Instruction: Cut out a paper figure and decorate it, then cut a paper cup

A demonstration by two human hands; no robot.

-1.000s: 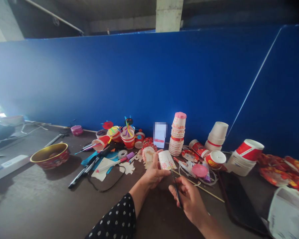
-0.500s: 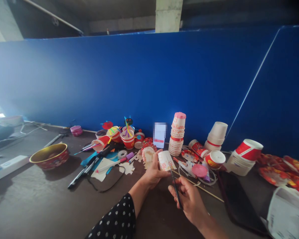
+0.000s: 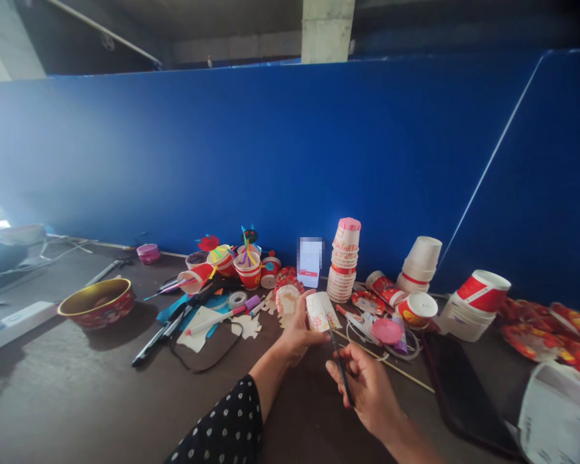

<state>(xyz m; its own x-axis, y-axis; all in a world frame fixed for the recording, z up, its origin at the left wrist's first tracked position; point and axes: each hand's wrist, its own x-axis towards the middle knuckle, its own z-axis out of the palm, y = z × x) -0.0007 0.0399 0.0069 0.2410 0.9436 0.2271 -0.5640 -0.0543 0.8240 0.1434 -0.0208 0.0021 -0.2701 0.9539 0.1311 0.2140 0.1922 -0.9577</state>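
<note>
White paper cup (image 3: 320, 312): you hold it up just above the surface, with red line drawings on its side.
Left hand (image 3: 297, 336): yours is clamped around the cup.
Right hand (image 3: 367, 390): yours is clamped on narrow black scissors (image 3: 342, 372), their tip at the cup's edge.
Dark surface (image 3: 77, 393): it lies under both your hands.
Nearby: a stack of paper cups (image 3: 345, 258) stands behind the cup, a pink paper circle (image 3: 386, 330) lies to its right, and a wooden skewer (image 3: 391, 365) runs beside your right hand.
</note>
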